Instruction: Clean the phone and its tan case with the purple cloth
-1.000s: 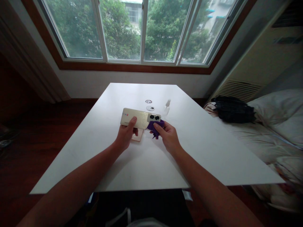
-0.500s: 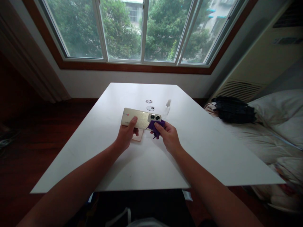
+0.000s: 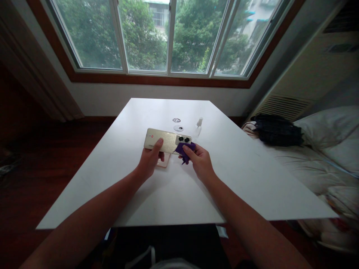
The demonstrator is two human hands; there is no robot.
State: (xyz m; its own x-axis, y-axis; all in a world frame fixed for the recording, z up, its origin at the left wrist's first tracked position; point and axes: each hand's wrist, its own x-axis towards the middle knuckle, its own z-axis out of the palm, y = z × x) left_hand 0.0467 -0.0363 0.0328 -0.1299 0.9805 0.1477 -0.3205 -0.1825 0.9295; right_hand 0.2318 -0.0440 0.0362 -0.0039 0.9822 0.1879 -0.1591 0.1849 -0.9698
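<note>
My left hand (image 3: 150,160) grips a gold phone (image 3: 165,139) by its lower edge, back side up, with its twin camera lenses toward the right. My right hand (image 3: 199,161) is closed on a purple cloth (image 3: 185,150) and presses it against the phone's right end, just below the lenses. Both hands hover a little above the white table (image 3: 174,186). Under the phone lies a second pale flat object (image 3: 164,161), mostly hidden by my left hand.
A small clear spray bottle (image 3: 198,128) stands just beyond the phone. Two small round items (image 3: 178,128) lie on the table behind it. A bed with a black bag (image 3: 276,130) and pillows is at the right. Windows fill the far wall.
The phone has shifted very slightly to the right and up. The right thumb with the cloth has moved a little along the phone's right end.
</note>
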